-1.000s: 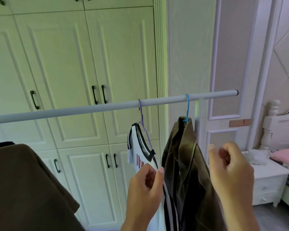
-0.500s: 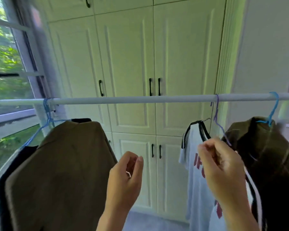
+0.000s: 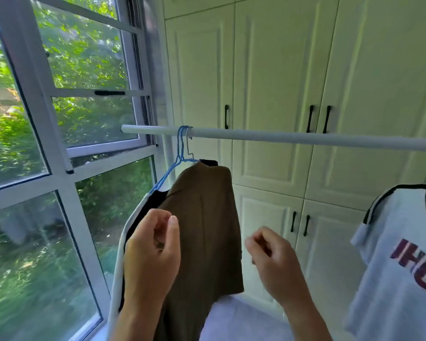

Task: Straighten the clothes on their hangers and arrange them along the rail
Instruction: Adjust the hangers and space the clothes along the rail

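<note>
A white rail (image 3: pixel 280 137) runs from the window toward the right. Near its left end blue hangers (image 3: pixel 182 148) carry a brown garment (image 3: pixel 207 217) and, behind it, a black and white garment (image 3: pixel 133 225). A white T-shirt with a black collar and red letters (image 3: pixel 399 254) hangs at the right edge. My left hand (image 3: pixel 153 254) is raised in front of the brown garment's left side, fingers loosely curled, holding nothing. My right hand (image 3: pixel 273 262) hovers in the gap right of the brown garment, fingers apart and empty.
A large window (image 3: pixel 59 143) fills the left side, close to the rail's end. White wardrobe doors with black handles (image 3: pixel 310 119) stand behind the rail. Pale floor (image 3: pixel 244 321) shows below.
The view has swung left toward the window. My right hand has let go of the white T-shirt's hanger. Both hands now sit near the brown garment.
</note>
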Demonstrator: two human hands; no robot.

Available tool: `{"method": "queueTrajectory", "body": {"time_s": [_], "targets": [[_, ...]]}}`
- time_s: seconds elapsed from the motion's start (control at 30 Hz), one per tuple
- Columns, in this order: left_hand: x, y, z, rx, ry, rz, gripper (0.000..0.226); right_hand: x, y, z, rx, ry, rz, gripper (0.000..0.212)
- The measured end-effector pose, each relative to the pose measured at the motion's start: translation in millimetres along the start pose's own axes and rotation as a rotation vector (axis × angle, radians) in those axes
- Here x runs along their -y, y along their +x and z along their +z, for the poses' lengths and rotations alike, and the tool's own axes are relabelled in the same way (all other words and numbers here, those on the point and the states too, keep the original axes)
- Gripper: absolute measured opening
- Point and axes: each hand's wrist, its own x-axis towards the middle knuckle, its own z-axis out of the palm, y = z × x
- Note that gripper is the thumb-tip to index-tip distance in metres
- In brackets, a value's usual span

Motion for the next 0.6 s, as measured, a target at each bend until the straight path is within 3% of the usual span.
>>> {"method": "queueTrajectory", "body": {"time_s": [0.1, 0.27, 0.47, 0.6], "targets": [[29.4, 16.4, -15.9, -0.065, 0.047, -0.071, 0.014, 10.2, 9.2, 38.2, 0.066, -0.01, 0.003, 0.027], [67.2, 31.2, -32.4, -0.023, 0.094, -0.122, 0.021, 32.0, 20.2, 97.9, 0.132, 0.037, 0.025, 0.03], [92.7, 35.7, -43.3, 0.027, 0.14, -0.102, 0.025, 58.4, 40.8, 158.8, 0.0, 0.03, 0.205, 0.041], [99.0, 37.9, -45.7, 0.091, 0.181, -0.093, 0.027, 75.0, 53.6, 180.7, 0.033, -0.003, 0.254, 0.057]]}}
